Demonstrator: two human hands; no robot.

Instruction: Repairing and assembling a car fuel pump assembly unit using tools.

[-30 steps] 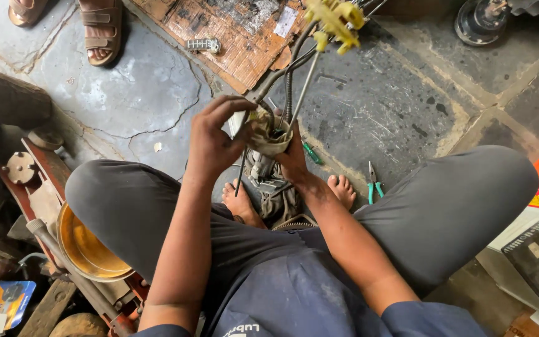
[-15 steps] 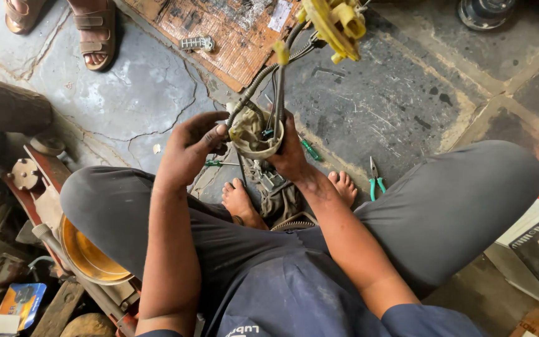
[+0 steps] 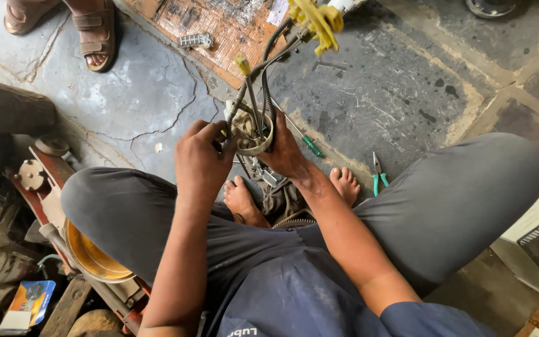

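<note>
Cracked concrete floor (image 3: 126, 106) lies below. Nearest, above the bare feet, a round cream housing (image 3: 252, 134) is clasped between both hands: left hand (image 3: 202, 159) pinching its rim, right hand (image 3: 285, 153) closed behind; its cables (image 3: 268, 62) run away, upward.

A grimy round cup-shaped housing (image 3: 252, 134), cables rising from its open top, held upright above bare feet.

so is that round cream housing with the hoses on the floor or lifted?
Lifted: both hands, left hand and right hand, hold the cream housing above the person's bare feet.
</note>
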